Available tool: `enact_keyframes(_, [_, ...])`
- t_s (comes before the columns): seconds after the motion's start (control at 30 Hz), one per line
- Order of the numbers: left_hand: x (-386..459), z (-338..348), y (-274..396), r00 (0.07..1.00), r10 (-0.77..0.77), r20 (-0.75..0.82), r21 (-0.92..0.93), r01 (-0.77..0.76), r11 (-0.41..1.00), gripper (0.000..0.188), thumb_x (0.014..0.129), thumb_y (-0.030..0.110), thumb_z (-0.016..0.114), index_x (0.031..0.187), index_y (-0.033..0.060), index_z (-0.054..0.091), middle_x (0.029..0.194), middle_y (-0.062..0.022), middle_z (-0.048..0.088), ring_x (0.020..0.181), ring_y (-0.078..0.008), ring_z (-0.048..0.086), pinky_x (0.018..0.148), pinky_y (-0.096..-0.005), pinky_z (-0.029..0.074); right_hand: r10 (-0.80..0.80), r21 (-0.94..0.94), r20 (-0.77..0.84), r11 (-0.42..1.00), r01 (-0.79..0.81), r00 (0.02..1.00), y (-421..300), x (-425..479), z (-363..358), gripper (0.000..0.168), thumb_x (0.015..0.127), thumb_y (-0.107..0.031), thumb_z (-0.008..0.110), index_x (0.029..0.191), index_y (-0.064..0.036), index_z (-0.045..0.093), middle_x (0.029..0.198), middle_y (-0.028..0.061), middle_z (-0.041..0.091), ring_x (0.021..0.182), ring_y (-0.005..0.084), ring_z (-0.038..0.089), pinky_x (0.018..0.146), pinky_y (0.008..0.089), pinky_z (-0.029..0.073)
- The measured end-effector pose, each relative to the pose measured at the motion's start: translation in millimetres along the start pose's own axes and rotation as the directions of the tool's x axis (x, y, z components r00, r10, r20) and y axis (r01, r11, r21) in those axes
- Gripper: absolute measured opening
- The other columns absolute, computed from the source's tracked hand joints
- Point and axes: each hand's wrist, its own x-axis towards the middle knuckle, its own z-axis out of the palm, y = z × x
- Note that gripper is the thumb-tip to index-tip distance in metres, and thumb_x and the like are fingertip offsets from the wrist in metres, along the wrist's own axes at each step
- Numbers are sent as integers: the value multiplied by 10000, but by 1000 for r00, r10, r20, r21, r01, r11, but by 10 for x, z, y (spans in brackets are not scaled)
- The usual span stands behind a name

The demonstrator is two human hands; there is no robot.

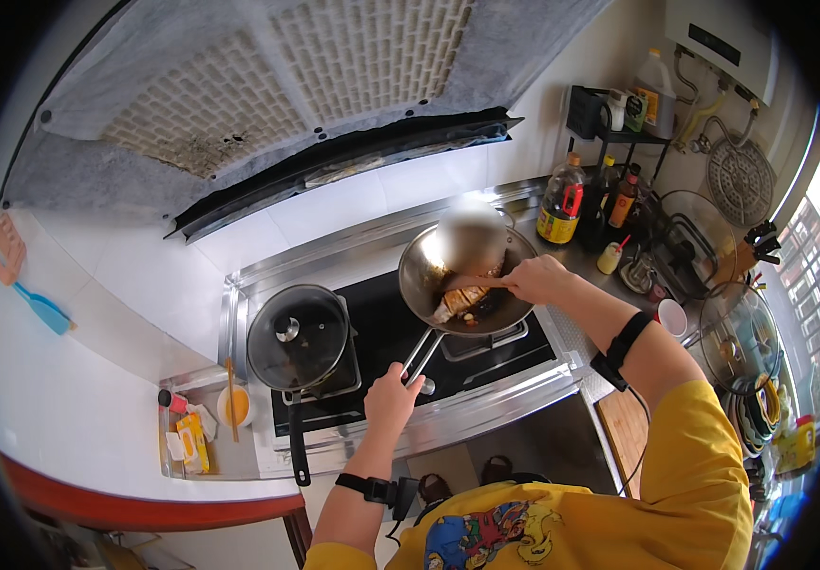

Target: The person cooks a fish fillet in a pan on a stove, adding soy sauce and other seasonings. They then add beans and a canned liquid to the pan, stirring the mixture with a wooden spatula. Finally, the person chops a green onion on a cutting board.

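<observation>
My left hand [390, 396] grips the metal wire handle [421, 355] of a steel wok [421, 285] on the right burner of the gas hob. My right hand [540, 278] holds a wooden spatula [478, 282] by its handle, with its blade down inside the wok. Under and beside the blade lies a browned piece of food, perhaps a fish [461, 303], in dark sauce with small bits around it. A blurred patch hides the far part of the wok and of the food.
A lidded frying pan [297, 338] stands on the left burner, its black handle [299, 442] projecting toward me. Left of the hob is a bowl of yellow liquid [245, 406] with chopsticks [232, 399] across it. Sauce bottles [561, 206], a small jar [609, 258] and a glass lid [738, 335] crowd the right.
</observation>
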Motion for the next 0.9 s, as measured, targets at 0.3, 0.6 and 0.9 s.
enact_keyframes(0.3, [-26,-23,-50,1000,-2,-31,5,2,1000,378,810,435,640,933,88,553,757,-117,658,744,-336,649,638,-429,507,20,2,-20,1000,-20,1000,81,-702,-988,210,846,-301,526,911,-200,697,773,79,665,755,276,650,654,409,515])
enact_keyframes(0.6, [-10,8,-20,1000,1,-10,41,-1,999,386,816,449,631,938,93,544,737,-115,651,734,-329,647,634,-423,504,24,12,164,1000,-26,986,-197,-768,-443,185,762,-151,571,847,-53,703,831,129,690,786,308,678,683,404,546])
enact_keyframes(0.9, [-36,19,75,1000,-9,-4,-1,9,1000,396,806,453,640,934,90,544,765,-126,653,768,-344,637,659,-440,496,137,105,61,984,-143,989,-475,-556,104,175,787,-152,580,857,-36,691,834,133,691,778,304,684,669,392,553])
